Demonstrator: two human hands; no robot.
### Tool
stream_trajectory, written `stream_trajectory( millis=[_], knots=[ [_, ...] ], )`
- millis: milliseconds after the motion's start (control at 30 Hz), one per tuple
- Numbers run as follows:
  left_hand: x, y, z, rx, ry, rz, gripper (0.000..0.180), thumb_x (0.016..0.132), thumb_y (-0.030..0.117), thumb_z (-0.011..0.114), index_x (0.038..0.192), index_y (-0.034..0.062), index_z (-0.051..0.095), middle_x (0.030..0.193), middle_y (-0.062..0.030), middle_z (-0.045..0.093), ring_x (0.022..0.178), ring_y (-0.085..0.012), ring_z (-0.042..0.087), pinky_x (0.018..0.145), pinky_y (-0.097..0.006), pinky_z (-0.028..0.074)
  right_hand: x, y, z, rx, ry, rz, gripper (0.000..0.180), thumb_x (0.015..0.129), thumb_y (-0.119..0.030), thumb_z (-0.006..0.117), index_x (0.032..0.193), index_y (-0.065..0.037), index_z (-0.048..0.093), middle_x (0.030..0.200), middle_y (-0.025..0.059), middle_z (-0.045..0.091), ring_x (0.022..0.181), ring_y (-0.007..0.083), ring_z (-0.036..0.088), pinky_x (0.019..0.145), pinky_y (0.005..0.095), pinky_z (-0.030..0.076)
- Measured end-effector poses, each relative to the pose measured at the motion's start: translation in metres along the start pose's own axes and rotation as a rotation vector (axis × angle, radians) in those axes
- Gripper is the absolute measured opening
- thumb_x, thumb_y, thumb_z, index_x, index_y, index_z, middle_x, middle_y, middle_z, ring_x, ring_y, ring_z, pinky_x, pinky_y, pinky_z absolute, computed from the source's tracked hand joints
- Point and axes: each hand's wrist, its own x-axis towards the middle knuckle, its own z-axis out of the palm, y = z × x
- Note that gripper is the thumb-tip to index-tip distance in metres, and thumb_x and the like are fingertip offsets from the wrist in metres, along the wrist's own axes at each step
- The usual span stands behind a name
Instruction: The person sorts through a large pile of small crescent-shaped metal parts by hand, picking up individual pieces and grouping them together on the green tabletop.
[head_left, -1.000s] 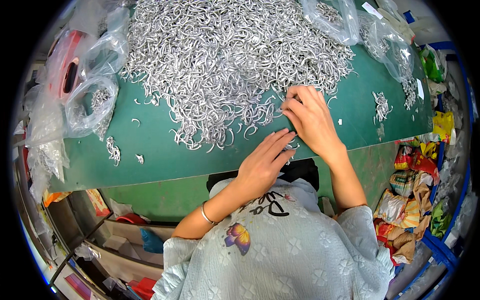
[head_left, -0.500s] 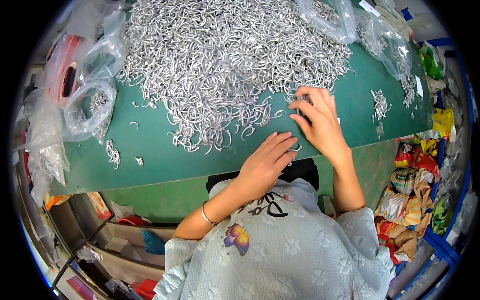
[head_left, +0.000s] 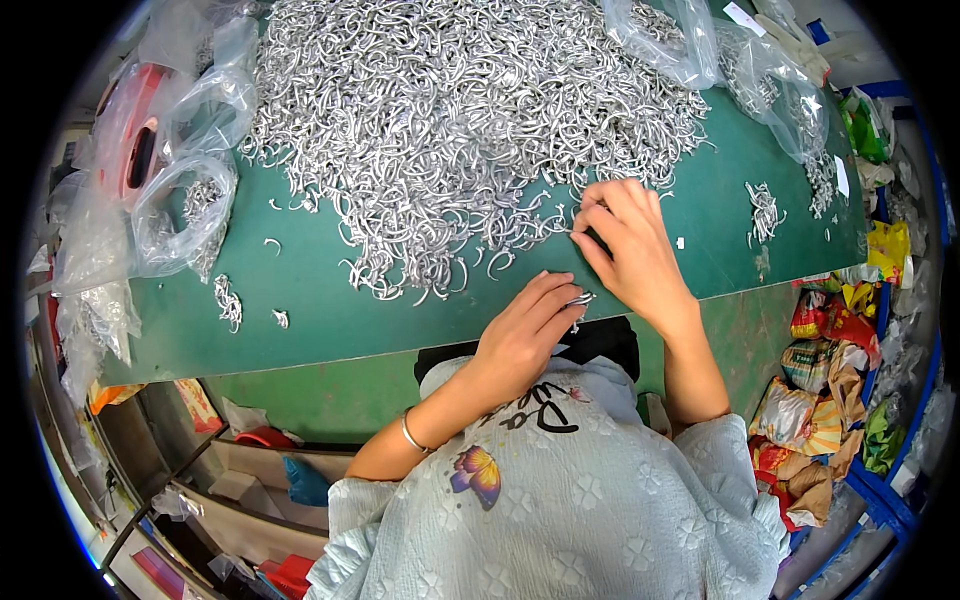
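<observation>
A broad heap of small curved silver metal pieces (head_left: 440, 130) covers the far middle of the green table (head_left: 300, 330). By the near edge, my left hand (head_left: 525, 325) is closed, and a few of the curved silver pieces (head_left: 582, 299) stick out between its thumb and fingers. My right hand (head_left: 635, 245) is at the heap's near right fringe, its fingers curled and drawn toward the thumb. Whatever its fingertips pinch is hidden.
Clear plastic bags (head_left: 185, 220) with silver pieces lie at the left, beside a red object (head_left: 140, 130). Another bag (head_left: 770, 90) spills pieces at the right. Small clusters (head_left: 764, 212) (head_left: 228, 303) lie apart. Colourful packages (head_left: 800, 400) fill the blue rack (head_left: 890, 490).
My right hand's fingers have closed from a spread pose to a pinch by the heap's edge. My left hand has shifted only slightly, still with silver pieces in it.
</observation>
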Motion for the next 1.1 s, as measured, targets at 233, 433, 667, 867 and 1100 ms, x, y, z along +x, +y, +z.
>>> stream_trajectory(
  millis=[233,433,667,867,1100],
  knots=[
    [0.001,0.0,0.0,-0.018,-0.003,-0.005,0.029,0.072,-0.007,0.065,0.1,-0.0035,0.065,0.112,-0.0153,0.061,0.116,-0.0363,0.058,0.1,-0.047,0.048,0.001,-0.002,0.009,-0.035,0.028,-0.034,0.015,0.078,-0.007,0.071,0.088,-0.005,0.059,0.102,0.0069,0.056,0.099,0.0273,0.051,0.085,0.0387,0.038],
    [0.0,-0.001,0.0,-0.012,0.002,-0.013,0.028,0.072,-0.007,0.066,0.1,-0.0029,0.066,0.112,-0.0146,0.062,0.116,-0.036,0.058,0.099,-0.046,0.048,0.001,0.007,0.0,-0.055,0.127,0.025,0.014,0.079,-0.006,0.07,0.086,-0.004,0.058,0.098,0.0069,0.057,0.096,0.0265,0.053,0.084,0.0384,0.039],
    [0.0,-0.001,0.0,-0.029,0.003,-0.023,0.028,0.071,-0.008,0.066,0.099,-0.0018,0.067,0.113,-0.0146,0.061,0.116,-0.0364,0.058,0.099,-0.045,0.048,-0.005,0.006,-0.006,0.069,0.192,0.094,0.011,0.08,-0.003,0.069,0.088,-0.004,0.062,0.085,0.0061,0.061,0.086,0.0265,0.055,0.081,0.0381,0.04],
    [0.002,0.002,-0.001,0.03,0.045,-0.047,0.031,0.072,-0.006,0.065,0.102,0.0019,0.068,0.124,-0.0176,0.055,0.124,-0.0386,0.051,0.099,-0.045,0.047,-0.015,-0.001,-0.005,0.337,-0.096,0.005,0.006,0.081,-0.005,0.069,0.085,-0.004,0.064,0.084,0.0052,0.062,0.085,0.025,0.056,0.078,0.0371,0.041],
    [0.008,0.005,-0.002,0.125,-0.02,-0.052,0.038,0.075,-0.006,0.062,0.112,0.001,0.064,0.129,-0.017,0.055,0.127,-0.037,0.05,0.105,-0.047,0.043,-0.002,0.009,-0.003,0.263,0.108,0.098,0.014,0.078,-0.009,0.073,0.09,-0.004,0.066,0.096,0.0051,0.063,0.095,0.0246,0.055,0.083,0.0384,0.04]
  ],
)
